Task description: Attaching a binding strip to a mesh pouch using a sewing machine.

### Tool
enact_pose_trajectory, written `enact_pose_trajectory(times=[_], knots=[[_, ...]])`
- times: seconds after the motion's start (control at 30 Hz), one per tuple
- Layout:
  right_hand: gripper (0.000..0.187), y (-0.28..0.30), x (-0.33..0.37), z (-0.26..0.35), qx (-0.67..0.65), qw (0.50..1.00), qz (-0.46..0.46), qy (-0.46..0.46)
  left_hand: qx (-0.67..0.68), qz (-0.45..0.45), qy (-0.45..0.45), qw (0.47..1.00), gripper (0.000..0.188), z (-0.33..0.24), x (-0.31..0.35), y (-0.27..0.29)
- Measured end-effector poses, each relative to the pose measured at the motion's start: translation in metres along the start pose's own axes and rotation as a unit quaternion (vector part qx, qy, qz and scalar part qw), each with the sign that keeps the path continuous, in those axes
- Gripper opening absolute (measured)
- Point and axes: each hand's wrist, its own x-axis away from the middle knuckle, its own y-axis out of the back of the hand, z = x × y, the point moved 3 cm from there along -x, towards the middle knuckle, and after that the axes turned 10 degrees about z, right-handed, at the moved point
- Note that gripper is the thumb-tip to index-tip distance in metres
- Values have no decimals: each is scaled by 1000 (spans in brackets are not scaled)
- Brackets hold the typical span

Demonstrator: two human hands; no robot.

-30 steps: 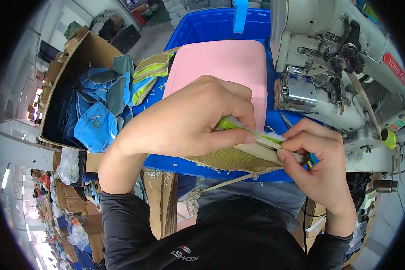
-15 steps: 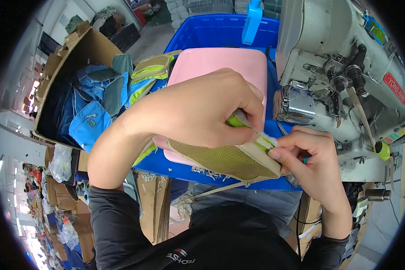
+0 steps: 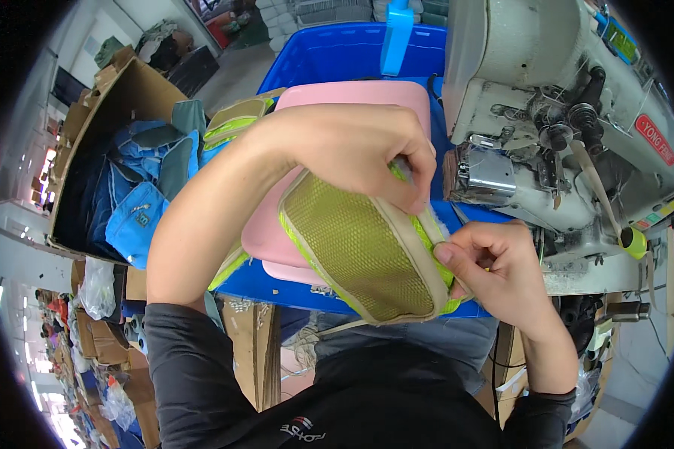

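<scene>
Between my hands hangs a mesh fabric pouch (image 3: 363, 243), olive mesh with beige binding and bright green edges. My left hand (image 3: 367, 150) arches over its top and pinches the far edge, fingers curled round the cloth. At the right edge, my right hand (image 3: 494, 262) grips the green and beige border between thumb and bent fingers. The mesh side is turned up toward me, tilted over the front of a pink board (image 3: 266, 232). Some of the pouch's far side is hidden under my left hand.
A grey sewing machine (image 3: 532, 112) stands at the right, beside the blue tabletop (image 3: 240, 284). Behind the pink board is a blue plastic bin (image 3: 307, 56). At left, a cardboard box (image 3: 90, 123) holds blue fabric pouches (image 3: 138, 221). Another green-edged piece (image 3: 232, 123) lies beside the board.
The pouch has turned so its mesh face now shows broadly toward me. My left hand has lifted and tilted slightly; my right hand keeps its pinch, a little lower and further left.
</scene>
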Motion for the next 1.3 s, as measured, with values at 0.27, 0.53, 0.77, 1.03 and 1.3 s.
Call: enact_pose_trajectory(times=[0.27, 0.53, 0.77, 1.03, 1.3], knots=[[15, 5, -13, -32, -226, 971, -42, -62, -22, 21, 99, 995, 22, 39, -23, 23], [19, 22, -25, -49, -300, 948, -95, -57, 35, -102, 179, 978, 31, 54, -47, 37], [20, 12, -29, -49, -316, 929, -184, -52, -4, -162, 86, 983, 39, 68, -53, 45], [23, 11, -34, -50, -307, 929, -200, -46, -26, -175, 71, 982, 42, 76, -57, 49], [22, 7, -38, -47, -240, 953, -181, -49, -121, -331, 62, 934, 37, 90, -45, 27]])
